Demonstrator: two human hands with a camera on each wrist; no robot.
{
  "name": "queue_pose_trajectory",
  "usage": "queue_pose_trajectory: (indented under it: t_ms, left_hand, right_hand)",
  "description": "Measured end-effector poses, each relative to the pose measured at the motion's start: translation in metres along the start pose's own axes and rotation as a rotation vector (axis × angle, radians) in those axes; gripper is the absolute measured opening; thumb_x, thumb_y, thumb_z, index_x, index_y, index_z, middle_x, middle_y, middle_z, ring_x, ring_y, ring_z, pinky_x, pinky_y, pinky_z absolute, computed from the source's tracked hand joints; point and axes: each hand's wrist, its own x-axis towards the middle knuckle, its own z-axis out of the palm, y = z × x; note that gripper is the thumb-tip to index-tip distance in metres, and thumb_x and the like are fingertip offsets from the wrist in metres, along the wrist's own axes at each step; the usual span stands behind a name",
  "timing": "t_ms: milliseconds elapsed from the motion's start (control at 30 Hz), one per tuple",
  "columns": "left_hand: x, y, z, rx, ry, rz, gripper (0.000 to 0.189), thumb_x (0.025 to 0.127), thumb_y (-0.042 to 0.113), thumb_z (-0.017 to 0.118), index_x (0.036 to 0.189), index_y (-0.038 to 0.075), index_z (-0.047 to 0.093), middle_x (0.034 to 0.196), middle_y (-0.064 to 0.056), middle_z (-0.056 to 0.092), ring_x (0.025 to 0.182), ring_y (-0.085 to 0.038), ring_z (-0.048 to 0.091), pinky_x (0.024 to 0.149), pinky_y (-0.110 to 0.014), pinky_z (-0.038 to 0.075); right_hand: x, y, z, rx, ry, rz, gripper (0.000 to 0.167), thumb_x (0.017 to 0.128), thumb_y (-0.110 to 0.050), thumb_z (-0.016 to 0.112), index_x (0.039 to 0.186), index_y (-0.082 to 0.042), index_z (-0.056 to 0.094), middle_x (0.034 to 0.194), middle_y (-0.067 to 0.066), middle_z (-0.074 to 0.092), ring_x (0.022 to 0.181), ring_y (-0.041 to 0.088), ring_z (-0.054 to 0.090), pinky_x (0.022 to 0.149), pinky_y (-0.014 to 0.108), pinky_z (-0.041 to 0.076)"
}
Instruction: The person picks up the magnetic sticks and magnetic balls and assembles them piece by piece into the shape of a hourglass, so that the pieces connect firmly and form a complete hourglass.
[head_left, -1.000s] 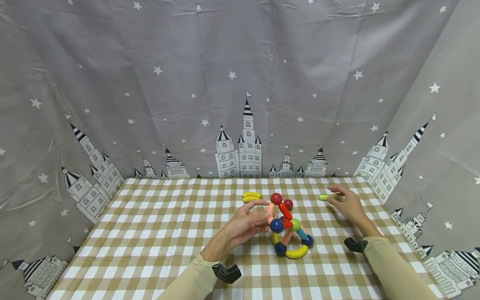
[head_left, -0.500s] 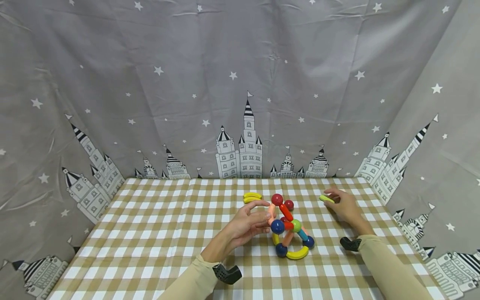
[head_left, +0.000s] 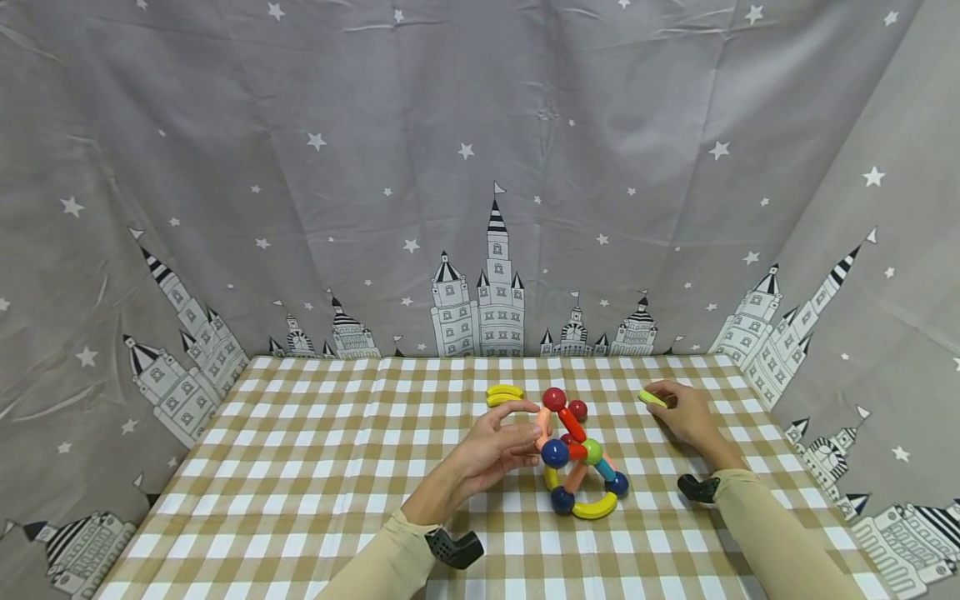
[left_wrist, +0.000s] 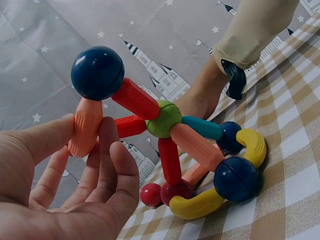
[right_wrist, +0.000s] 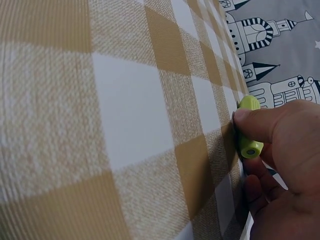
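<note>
My left hand [head_left: 491,446] pinches a salmon-coloured rod [left_wrist: 86,129] between thumb and fingers. That rod belongs to a standing structure of magnetic rods and balls: a dark blue ball [left_wrist: 97,73] tops it in the left wrist view, and red rods [left_wrist: 171,161] meet at a green ball [head_left: 592,452]. Its base has curved yellow rods [head_left: 596,506] and blue balls [head_left: 562,500] on the cloth. Farther right, my right hand [head_left: 686,417] holds a short lime-green rod [right_wrist: 250,127] by thumb and fingers, close over the cloth.
Two curved yellow rods [head_left: 504,395] lie behind my left hand. A loose red ball [head_left: 577,409] sits behind the structure. The checked tablecloth [head_left: 315,467] ends at a grey curtain [head_left: 360,208] printed with castles and stars.
My right hand has closed its fingers on the lime-green rod and turned it slightly. The left hand and the structure stay in place.
</note>
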Motion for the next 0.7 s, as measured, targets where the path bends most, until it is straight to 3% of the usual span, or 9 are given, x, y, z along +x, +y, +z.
queue_pose_trajectory:
  t_ms: [400, 700]
  left_hand:
    - [0.0, -0.001, 0.0, 0.001, -0.005, -0.001, 0.048, 0.099, 0.01, 0.069, 0.143, 0.006, 0.05, 0.13, -0.025, 0.066, 0.09, -0.022, 0.069, 0.08, -0.033, 0.058]
    - [0.0, 0.0, 0.0, -0.004, -0.001, -0.004, 0.046, 0.099, 0.009, 0.069, 0.141, 0.007, 0.052, 0.131, -0.027, 0.065, 0.089, -0.021, 0.07, 0.08, -0.034, 0.058]
  right_hand:
    - [-0.005, -0.008, -0.006, 0.005, -0.002, -0.063, 0.03, 0.094, 0.001, 0.069, 0.123, -0.001, 0.069, 0.111, 0.023, 0.069, 0.094, 0.038, 0.067, 0.08, 0.053, 0.053]
    - [-0.017, -0.026, -0.021, 0.034, 0.008, -0.172, 0.03, 0.093, 0.003, 0.069, 0.123, -0.002, 0.068, 0.107, 0.019, 0.071, 0.088, 0.034, 0.069, 0.074, 0.041, 0.054]
